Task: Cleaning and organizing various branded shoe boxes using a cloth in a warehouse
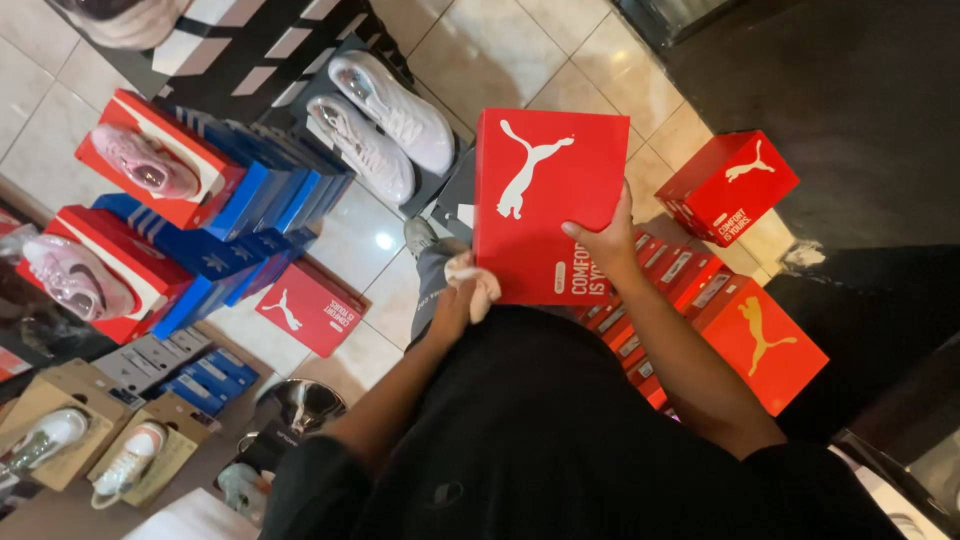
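I hold a red shoe box [540, 190] with a white animal logo in front of my chest. My right hand [605, 240] grips its right edge, thumb across the lid. Under the box's lower left corner, my left hand [462, 290] is closed around a small pale cloth [478, 282] and rests against the box. My dark top fills the bottom of the view.
A row of red boxes [700, 300] stands on the floor to my right, and one red box [727, 185] lies apart. Stacks of blue boxes [270, 190], red boxes topped with pink shoes [145, 160] and white sneakers [385, 115] stand at left. Brown boxes [60, 420] hold shoes at lower left.
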